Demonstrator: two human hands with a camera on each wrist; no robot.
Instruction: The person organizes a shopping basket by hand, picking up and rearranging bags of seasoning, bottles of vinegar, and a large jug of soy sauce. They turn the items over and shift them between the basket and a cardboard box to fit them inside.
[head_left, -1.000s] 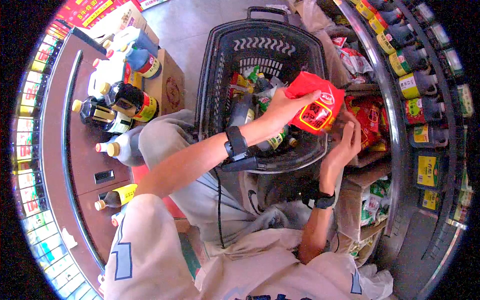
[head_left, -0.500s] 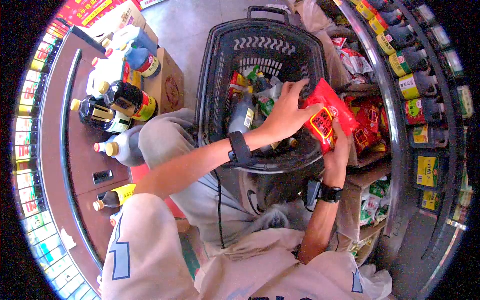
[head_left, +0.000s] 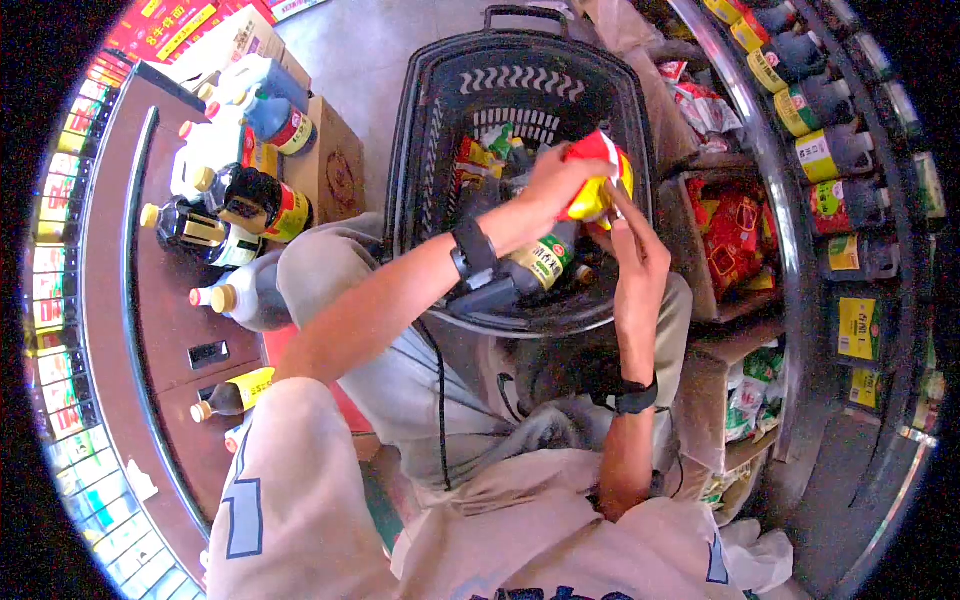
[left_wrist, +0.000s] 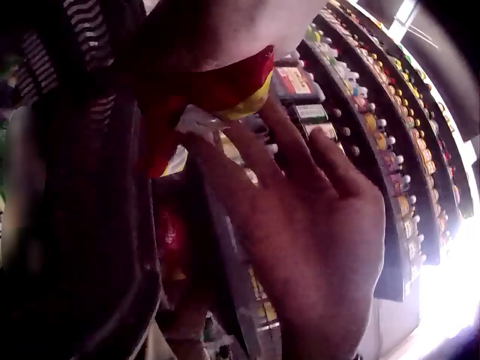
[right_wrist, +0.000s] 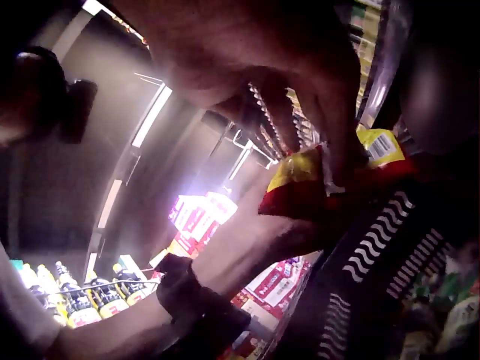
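Over the black basket [head_left: 610, 100], your left hand [head_left: 550, 190] grips a red-and-yellow packet [head_left: 590, 203], while your right hand [head_left: 640, 255], fingers mostly straight, touches its edge; below, a dark labelled bottle [head_left: 543, 262] lies inside the basket.

Red-and-yellow packet [right_wrist: 294, 182] in the left grip [right_wrist: 262, 236]
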